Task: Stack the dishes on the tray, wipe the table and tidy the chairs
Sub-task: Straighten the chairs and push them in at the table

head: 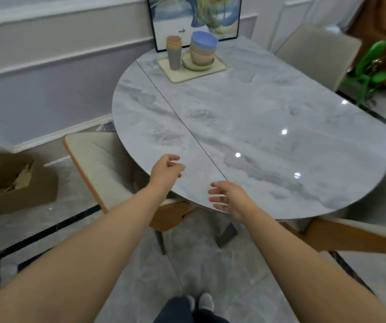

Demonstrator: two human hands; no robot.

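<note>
Glossy grey marble-patterned surface (268,127), rounded at both ends and crossed by a thin seam; its base is mostly hidden. At upper centre, a beige rectangular tray (220,66) carries nested pastel cups (173,52) and stacked bowls (202,48) on a plate. Left hand (166,171) and right hand (230,197), fingers loosely curled, hold nothing above the near edge; cushioned chairs (103,169) are partly cut off.

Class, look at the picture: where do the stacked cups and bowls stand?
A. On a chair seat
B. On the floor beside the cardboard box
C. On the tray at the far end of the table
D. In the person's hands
C: the stacked cups and stacked bowls stand on the tray at the table's far end.
</note>
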